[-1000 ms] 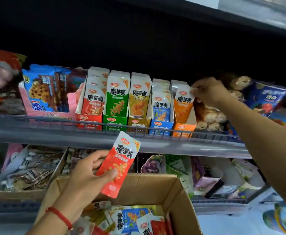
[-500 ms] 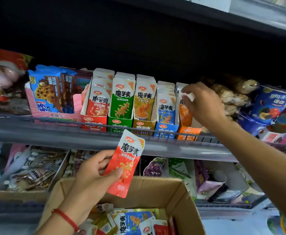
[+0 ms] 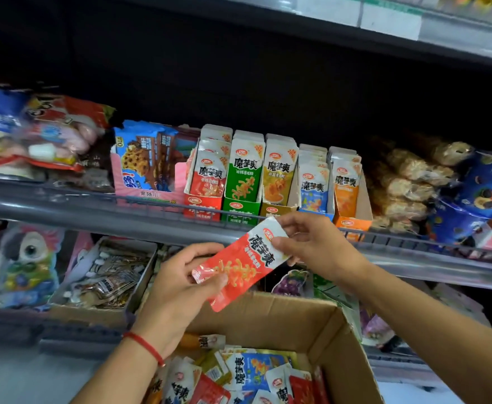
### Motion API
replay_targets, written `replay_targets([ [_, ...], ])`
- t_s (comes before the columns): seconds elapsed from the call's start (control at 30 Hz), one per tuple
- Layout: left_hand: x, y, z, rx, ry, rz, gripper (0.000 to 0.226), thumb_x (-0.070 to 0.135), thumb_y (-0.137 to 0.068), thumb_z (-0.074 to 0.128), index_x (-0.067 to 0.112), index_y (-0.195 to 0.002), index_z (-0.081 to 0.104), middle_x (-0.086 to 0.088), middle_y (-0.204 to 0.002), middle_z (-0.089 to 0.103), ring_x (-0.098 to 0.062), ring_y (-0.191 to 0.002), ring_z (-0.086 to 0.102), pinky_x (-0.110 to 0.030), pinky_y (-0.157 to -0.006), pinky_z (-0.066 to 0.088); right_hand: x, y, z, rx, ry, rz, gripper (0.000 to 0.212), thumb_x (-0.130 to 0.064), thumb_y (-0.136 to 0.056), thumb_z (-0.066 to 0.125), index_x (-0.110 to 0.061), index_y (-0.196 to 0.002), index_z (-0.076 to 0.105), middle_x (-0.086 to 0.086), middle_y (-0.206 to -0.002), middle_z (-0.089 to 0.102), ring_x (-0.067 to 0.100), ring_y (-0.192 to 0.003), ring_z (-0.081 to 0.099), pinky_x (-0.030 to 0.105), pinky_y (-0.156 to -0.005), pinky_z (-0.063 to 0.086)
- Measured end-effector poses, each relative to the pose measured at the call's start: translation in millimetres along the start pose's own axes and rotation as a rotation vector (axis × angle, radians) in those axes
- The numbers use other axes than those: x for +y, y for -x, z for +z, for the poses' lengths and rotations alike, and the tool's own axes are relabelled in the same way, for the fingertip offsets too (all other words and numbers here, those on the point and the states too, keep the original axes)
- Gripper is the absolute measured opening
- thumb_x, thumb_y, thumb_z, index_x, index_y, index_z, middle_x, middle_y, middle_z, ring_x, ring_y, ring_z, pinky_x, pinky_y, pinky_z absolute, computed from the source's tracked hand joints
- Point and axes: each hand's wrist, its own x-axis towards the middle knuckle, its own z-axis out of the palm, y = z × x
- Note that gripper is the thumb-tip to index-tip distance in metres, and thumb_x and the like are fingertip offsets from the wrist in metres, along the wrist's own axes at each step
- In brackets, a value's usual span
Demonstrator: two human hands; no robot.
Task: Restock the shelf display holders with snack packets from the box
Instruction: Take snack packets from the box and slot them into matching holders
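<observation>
Gripping the lower red end of a red-and-white foil snack packet (image 3: 240, 262), the left hand (image 3: 180, 290) curls fingers and thumb round it above the open brown cardboard box (image 3: 338, 342) of mixed packets. The right hand (image 3: 314, 246) pinches the packet's white top corner. Behind them, five coloured card display holders stand side by side on the grey shelf (image 3: 93, 211), the red holder (image 3: 202, 207) leftmost.

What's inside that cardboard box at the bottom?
The cardboard box holds a loose pile of snack packets in red, blue and yellow. What lies deeper is covered, and the left forearm hides one corner.
</observation>
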Motion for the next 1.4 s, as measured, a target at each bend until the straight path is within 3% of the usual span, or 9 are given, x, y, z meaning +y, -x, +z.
replay_targets([
  [0.23, 18.0, -2.6, -14.0, 0.144, 0.232, 0.095, 0.047, 0.016, -0.069, 0.079, 0.015, -0.114, 0.066, -0.008, -0.101, 0.079, -0.022, -0.094, 0.076, -0.036, -0.079, 0.057, -51.2, -34.6, -7.9, 0.039, 0.0, -0.117, 0.014, -0.017, -0.094, 0.073, -0.015, -0.107, 0.068, 0.005, -0.085, 0.079, 0.01, -0.064, 0.064, 0.028, -0.061, 0.051],
  [0.37, 26.2, -13.1, -22.1, 0.214, 0.354, 0.087, 0.036, 0.016, -0.074, 0.076, 0.012, -0.109, 0.067, -0.007, -0.096, 0.08, -0.015, -0.08, 0.074, -0.028, -0.071, 0.056, -82.7, -65.2, 3.4, 0.065, 0.043, -0.202, 0.014, -0.014, -0.095, 0.072, -0.015, -0.108, 0.068, 0.005, -0.079, 0.077, 0.004, -0.055, 0.062, 0.02, -0.053, 0.048],
  [0.43, 23.7, -17.1, -26.1, 0.27, 0.31, 0.066, 0.028, 0.013, -0.083, 0.075, 0.011, -0.109, 0.067, -0.008, -0.093, 0.08, -0.015, -0.079, 0.073, -0.028, -0.07, 0.054, -94.0, -81.8, 9.5, 0.122, 0.14, -0.265, 0.013, -0.017, -0.095, 0.071, -0.018, -0.108, 0.068, 0.003, -0.083, 0.076, 0.005, -0.063, 0.069, 0.025, -0.055, 0.053],
  [0.53, 18.4, -21.3, -34.4, 0.339, 0.255, 0.013, 0.022, 0.011, -0.088, 0.075, 0.014, -0.108, 0.068, -0.006, -0.093, 0.08, -0.016, -0.08, 0.072, -0.026, -0.065, 0.054, -108.2, -108.8, 6.3, 0.32, 0.372, -0.397, 0.017, -0.023, -0.094, 0.072, -0.022, -0.112, 0.07, -0.005, -0.092, 0.074, 0.009, -0.084, 0.07, 0.034, -0.073, 0.059],
  [0.7, 20.0, -25.8, -45.1, 0.407, 0.222, -0.018, 0.02, 0.002, -0.09, 0.072, 0.015, -0.104, 0.067, -0.007, -0.092, 0.078, -0.017, -0.077, 0.069, -0.027, -0.064, 0.057, -122.3, -144.3, -1.8, 0.445, 0.481, -0.465, 0.019, -0.02, -0.098, 0.066, -0.021, -0.117, 0.07, -0.011, -0.09, 0.063, 0.003, -0.082, 0.062, 0.014, -0.063, 0.048],
  [0.8, 21.8, -25.6, -47.6, 0.4, 0.196, -0.016, 0.02, -0.001, -0.091, 0.068, 0.014, -0.104, 0.066, -0.007, -0.091, 0.078, -0.017, -0.075, 0.067, -0.028, -0.065, 0.057, -117.2, -166.2, 5.4, 0.375, 0.555, -0.441, 0.019, -0.023, -0.098, 0.067, -0.024, -0.116, 0.07, -0.003, -0.099, 0.068, 0.017, -0.098, 0.065, 0.026, -0.074, 0.051],
  [1.03, 21.2, -26.6, -50.3, 0.39, 0.142, -0.03, 0.021, 0.0, -0.092, 0.066, 0.018, -0.103, 0.067, 0.0, -0.086, 0.078, -0.015, -0.075, 0.069, -0.024, -0.061, 0.057, -91.2, -193.4, 40.0, 0.179, 0.794, -0.345, 0.028, -0.033, -0.096, 0.068, -0.032, -0.124, 0.063, 0.007, -0.12, 0.066, 0.028, -0.108, 0.062, 0.045, -0.088, 0.056],
  [1.23, 16.7, -26.1, -53.2, 0.344, -0.017, -0.039, 0.023, 0.004, -0.092, 0.068, 0.026, -0.099, 0.068, 0.002, -0.09, 0.077, -0.015, -0.079, 0.07, -0.031, -0.067, 0.057, -80.3, -171.9, 45.8, 0.352, 0.946, -0.604, 0.024, -0.019, -0.096, 0.066, -0.016, -0.121, 0.067, 0.006, -0.113, 0.068, 0.028, -0.111, 0.06, 0.04, -0.076, 0.054],
  [1.4, 9.1, -19.3, -58.3, 0.231, -0.278, -0.02, 0.027, 0.009, -0.082, 0.066, 0.035, -0.089, 0.069, 0.01, -0.083, 0.076, -0.015, -0.073, 0.069, -0.039, -0.072, 0.057, -50.8, -95.0, 57.7, 0.215, 0.81, -0.734, 0.018, -0.021, -0.099, 0.061, -0.019, -0.115, 0.068, -0.002, -0.104, 0.07, 0.017, -0.096, 0.064, 0.041, -0.07, 0.058],
])
